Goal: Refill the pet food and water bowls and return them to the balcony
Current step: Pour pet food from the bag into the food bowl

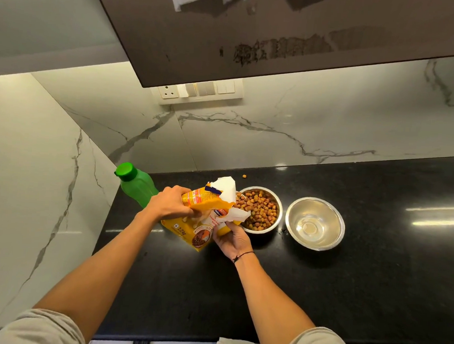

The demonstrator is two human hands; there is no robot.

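Yellow pet-food bag marked "1.2kg" tilts over the black speckled stone bench, left hand gripping its top, right hand pinching its torn white mouth. Just right stand a kibble-filled steel bowl and a steel water bowl. Behind the bag, by marble walls, stands a green plastic bottle.

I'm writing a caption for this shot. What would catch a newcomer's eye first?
Both hands, left and right, grip a yellow pet food bag with a torn top, tilted toward a round steel bowl full of brown kibble at the middle of the black stone counter. Right of it stands a second steel bowl holding clear water; a green plastic bottle with a green cap stands in the left corner.
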